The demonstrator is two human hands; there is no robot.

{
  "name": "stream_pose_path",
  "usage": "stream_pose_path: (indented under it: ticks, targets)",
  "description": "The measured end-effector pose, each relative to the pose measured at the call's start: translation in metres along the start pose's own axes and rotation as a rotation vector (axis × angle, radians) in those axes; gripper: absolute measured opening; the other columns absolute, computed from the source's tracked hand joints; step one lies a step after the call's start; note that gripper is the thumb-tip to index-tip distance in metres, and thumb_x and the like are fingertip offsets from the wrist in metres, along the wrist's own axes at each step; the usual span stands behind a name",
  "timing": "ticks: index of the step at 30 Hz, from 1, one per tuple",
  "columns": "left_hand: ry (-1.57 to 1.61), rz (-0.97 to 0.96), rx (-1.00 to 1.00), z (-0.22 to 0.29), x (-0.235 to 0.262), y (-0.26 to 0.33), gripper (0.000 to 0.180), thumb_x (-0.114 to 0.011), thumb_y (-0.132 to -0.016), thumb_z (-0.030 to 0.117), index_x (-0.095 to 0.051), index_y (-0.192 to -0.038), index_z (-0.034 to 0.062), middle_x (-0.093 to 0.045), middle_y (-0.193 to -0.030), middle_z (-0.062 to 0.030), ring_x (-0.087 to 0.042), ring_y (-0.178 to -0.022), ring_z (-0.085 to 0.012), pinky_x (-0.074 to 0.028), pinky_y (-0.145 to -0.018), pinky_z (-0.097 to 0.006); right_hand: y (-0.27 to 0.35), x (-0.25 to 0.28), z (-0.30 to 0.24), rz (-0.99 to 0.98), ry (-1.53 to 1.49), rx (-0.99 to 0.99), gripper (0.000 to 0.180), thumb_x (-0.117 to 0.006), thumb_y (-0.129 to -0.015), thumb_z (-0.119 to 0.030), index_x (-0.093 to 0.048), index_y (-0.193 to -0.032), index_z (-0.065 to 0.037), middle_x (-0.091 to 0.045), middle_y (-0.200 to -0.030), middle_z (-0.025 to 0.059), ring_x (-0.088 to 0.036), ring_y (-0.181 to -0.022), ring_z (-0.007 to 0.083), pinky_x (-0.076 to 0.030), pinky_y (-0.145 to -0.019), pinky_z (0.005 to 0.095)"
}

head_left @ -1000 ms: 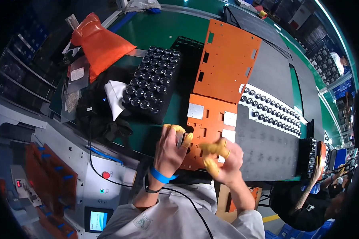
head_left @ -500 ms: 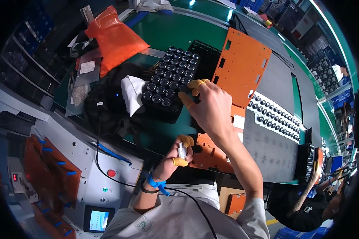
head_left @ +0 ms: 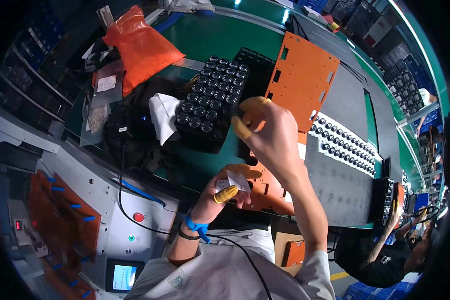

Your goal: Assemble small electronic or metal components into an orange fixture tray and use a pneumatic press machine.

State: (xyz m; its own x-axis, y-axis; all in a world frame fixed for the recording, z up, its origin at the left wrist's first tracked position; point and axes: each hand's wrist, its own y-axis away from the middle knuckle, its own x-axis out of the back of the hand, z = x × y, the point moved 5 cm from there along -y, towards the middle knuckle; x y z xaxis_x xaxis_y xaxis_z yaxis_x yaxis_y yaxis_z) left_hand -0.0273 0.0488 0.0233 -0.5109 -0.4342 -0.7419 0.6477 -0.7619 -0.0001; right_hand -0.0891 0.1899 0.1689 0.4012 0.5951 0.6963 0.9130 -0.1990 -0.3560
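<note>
My left hand (head_left: 212, 197), with yellow finger cots and a blue wrist strap, holds a small flat white plate (head_left: 239, 181) between thumb and fingers. Above it, my right hand (head_left: 272, 132), also in yellow cots, is closed in a pinch at the right edge of a black tray (head_left: 212, 145). A small dark thing shows at its fingertips, too dim to name. Rows of round, shiny, glass-topped black parts (head_left: 205, 101) fill most of the tray. An orange perforated board (head_left: 302, 75) lies to the right of the right hand, and another orange fixture plate (head_left: 267, 190) lies below it.
A white cloth (head_left: 163, 115) and an orange plastic bag (head_left: 142, 50) lie left of the tray. White strips with black round parts (head_left: 342, 145) rest on dark mats at right. A machine panel with a red button (head_left: 138, 217) stands lower left. A co-worker (head_left: 385, 255) is at right.
My right hand has drawn slightly right, away from the tray parts. My left hand has opened out somewhat and turned the white plate, so more of its flat face shows.
</note>
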Motion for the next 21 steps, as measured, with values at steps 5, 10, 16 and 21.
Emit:
stream_pose_path:
  ticks: [5,10,16,21]
  targets:
    - [0.058,0.056,-0.056,-0.003,0.004,0.002,0.063,-0.067,-0.098,0.043,-0.050,-0.142,0.0020,-0.067,-0.101,-0.0067,-0.065,-0.081,-0.0129,-0.050,-0.065,-0.025,0.055,0.011,0.006,-0.226,-0.553,-0.277,0.024,-0.078,-0.083,-0.004,-0.066,-0.103,0.000,-0.069,-0.086,0.0015,-0.062,-0.078,0.0066,-0.050,-0.070,0.0244]
    - [-0.105,0.154,-0.097,0.005,-0.006,0.000,0.080,-0.072,-0.091,0.053,-0.048,-0.148,0.0013,-0.066,-0.114,-0.0034,-0.059,-0.080,-0.0072,-0.047,-0.065,-0.023,0.104,0.010,0.023,-0.272,-0.804,-0.336,0.027,-0.077,-0.087,-0.009,-0.064,-0.109,-0.001,-0.066,-0.080,-0.0014,-0.060,-0.074,0.0031,-0.046,-0.063,0.0219]
    - [-0.213,0.151,-0.107,0.006,-0.012,0.003,0.100,-0.079,-0.080,0.065,-0.048,-0.148,-0.0016,-0.062,-0.136,-0.0119,-0.064,-0.093,-0.0114,-0.048,-0.061,-0.023,0.128,0.002,0.046,-0.291,-0.932,-0.427,0.026,-0.075,-0.088,-0.011,-0.067,-0.110,0.000,-0.067,-0.089,-0.0023,-0.059,-0.078,0.0033,-0.047,-0.067,0.0215]
    - [-0.259,0.088,-0.194,0.007,-0.027,-0.001,0.089,-0.079,-0.086,0.052,-0.048,-0.148,-0.0032,-0.057,-0.146,-0.0155,-0.058,-0.128,-0.0210,-0.050,-0.102,-0.034,0.138,-0.004,0.056,-0.285,-1.027,-0.467,0.024,-0.074,-0.089,-0.010,-0.067,-0.110,0.000,-0.068,-0.095,-0.0012,-0.059,-0.082,0.0041,-0.048,-0.072,0.0223]
